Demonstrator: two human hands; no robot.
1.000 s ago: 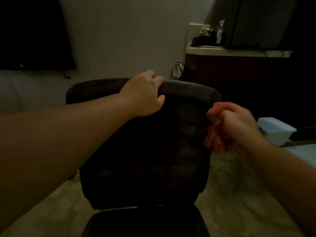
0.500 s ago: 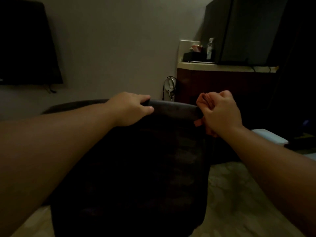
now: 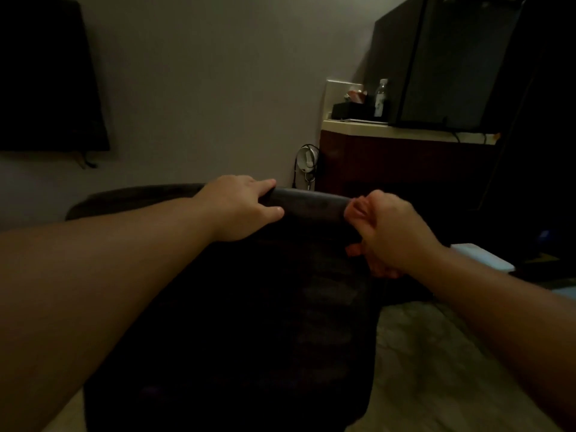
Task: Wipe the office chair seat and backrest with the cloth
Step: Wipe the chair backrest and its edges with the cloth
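Dark office chair backrest (image 3: 237, 307) upright in the middle, on pale patterned floor (image 3: 436, 369). Top rail gripped by left hand (image 3: 240, 207), fingers (image 3: 265, 184) curled over it. At the rail's right end, right hand (image 3: 392, 232) bunched round a pinkish cloth (image 3: 353, 251), pressed against the backrest. Behind, counter (image 3: 374, 126) bearing a bottle (image 3: 381, 98) near its left corner.

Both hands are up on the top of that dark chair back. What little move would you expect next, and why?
Probably a short sideways rub along the top edge toward the left hand. The right hand grips a bunched pinkish cloth against the right end of the backrest, and the left hand grips the top edge as if to steady the chair, leaving bare edge between them.
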